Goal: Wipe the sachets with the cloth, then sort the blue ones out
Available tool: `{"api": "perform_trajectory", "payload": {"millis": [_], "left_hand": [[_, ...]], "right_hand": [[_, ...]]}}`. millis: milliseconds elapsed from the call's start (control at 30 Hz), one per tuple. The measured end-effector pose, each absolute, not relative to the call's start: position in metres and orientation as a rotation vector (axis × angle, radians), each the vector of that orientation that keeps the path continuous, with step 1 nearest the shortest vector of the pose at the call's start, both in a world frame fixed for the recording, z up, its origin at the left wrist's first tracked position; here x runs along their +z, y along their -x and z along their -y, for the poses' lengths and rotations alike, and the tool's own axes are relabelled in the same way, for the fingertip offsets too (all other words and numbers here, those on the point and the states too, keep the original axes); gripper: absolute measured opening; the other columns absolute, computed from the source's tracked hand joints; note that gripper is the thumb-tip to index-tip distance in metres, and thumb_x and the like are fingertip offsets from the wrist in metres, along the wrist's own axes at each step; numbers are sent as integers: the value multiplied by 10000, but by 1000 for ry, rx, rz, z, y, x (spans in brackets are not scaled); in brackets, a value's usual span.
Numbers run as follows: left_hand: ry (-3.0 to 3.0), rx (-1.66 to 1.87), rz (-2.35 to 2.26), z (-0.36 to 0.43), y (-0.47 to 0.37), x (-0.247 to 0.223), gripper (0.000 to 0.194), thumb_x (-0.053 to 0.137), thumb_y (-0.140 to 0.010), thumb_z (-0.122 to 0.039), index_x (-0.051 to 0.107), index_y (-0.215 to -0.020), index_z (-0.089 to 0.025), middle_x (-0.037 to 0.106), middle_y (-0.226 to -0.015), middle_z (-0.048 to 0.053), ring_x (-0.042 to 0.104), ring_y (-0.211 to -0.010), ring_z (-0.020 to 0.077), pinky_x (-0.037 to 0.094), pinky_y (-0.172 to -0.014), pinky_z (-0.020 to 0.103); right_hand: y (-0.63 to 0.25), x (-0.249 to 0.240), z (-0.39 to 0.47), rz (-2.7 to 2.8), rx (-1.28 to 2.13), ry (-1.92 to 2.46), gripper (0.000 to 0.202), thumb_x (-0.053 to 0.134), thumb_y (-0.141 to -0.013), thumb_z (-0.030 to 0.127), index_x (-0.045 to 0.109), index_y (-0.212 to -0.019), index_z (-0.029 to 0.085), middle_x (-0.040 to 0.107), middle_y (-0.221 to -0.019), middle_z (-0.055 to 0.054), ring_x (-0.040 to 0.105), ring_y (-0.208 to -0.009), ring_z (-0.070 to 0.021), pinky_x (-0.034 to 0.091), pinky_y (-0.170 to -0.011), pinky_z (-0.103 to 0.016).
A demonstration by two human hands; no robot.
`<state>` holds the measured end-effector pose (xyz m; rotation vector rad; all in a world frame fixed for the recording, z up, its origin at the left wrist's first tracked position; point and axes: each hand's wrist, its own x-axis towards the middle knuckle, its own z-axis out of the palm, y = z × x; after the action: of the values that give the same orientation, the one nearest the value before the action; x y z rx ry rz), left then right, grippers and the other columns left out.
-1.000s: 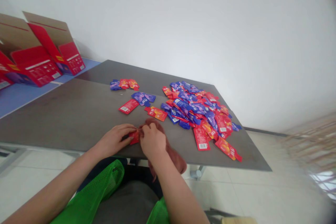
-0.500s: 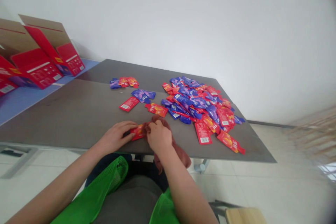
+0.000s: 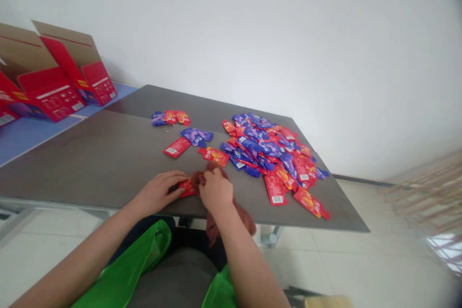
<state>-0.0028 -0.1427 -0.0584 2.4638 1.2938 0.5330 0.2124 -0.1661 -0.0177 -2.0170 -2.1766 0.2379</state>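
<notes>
At the near edge of the grey table (image 3: 108, 154), a small red packet (image 3: 187, 188) lies flat. My left hand (image 3: 159, 194) has its thumb and fingers closed round the packet's left end. Bunched in the closed fingers of my right hand (image 3: 217, 192) is a reddish-brown cloth (image 3: 246, 219), which presses on the packet's right part and hides it. The rest of the cloth drapes under my right wrist and over the table edge. Just beyond my hands lie an orange-and-red packet (image 3: 215, 156), a red packet showing its back (image 3: 177, 147) and purple packets (image 3: 197, 135).
A heap of purple and red packets (image 3: 267, 147) covers the table's right side. Farther back on the left is a small group of packets (image 3: 176, 116). Open red cartons (image 3: 54, 89) stand on a blue surface (image 3: 21, 138) at the left. A white wall rises behind.
My right hand has slid the cloth slightly left over the packet, covering more of its orange print. My left hand keeps its hold. The camera view has shifted a little.
</notes>
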Motion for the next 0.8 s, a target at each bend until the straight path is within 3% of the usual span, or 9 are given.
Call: {"api": "perform_trajectory", "payload": {"millis": [133,333,467,600,800], "left_hand": [[-2473,548,-1293,144,1,-57,377,541,-951,-425,696,-1251,-258,679,-1342,77,603,-1264,285,455,-1115,457],[-2454,584,-1293,145,0,-59,373,600,-881,-327,687,-1229,-226,686,-1318,86,618,-1240,283,458,-1115,420],[-2470,559,-1305,146,1,-61,369,557,-951,-412,678,-1258,-247,671,-1350,79,585,-1285,285,433,-1134,445],[-2485,554,-1299,146,1,-61,399,559,-957,-457,667,-1290,-265,675,-1346,72,591,-1277,289,437,-1125,459],[-2489,586,-1278,145,1,-60,298,608,-885,-340,727,-1131,-222,676,-1339,95,616,-1248,299,462,-1109,427]], "right_hand": [[-238,-9,163,2102,151,2182,223,504,-1006,339,680,-1087,229,607,-1167,-96,695,-888,-193,507,-702,-292],[-184,-14,178,2319,213,1773,221,500,-1011,414,652,-1098,280,600,-1138,-41,673,-905,-180,503,-693,-268],[-205,-23,171,2199,194,1989,307,409,-1056,410,671,-1057,252,605,-1134,-60,679,-859,-179,494,-673,-277],[-232,-10,165,2115,154,2137,282,450,-1039,391,687,-1079,243,608,-1152,-80,680,-865,-191,498,-701,-296],[-178,-7,176,2281,176,1747,252,451,-1040,433,645,-1087,277,602,-1145,-44,666,-908,-182,503,-703,-273]]}}
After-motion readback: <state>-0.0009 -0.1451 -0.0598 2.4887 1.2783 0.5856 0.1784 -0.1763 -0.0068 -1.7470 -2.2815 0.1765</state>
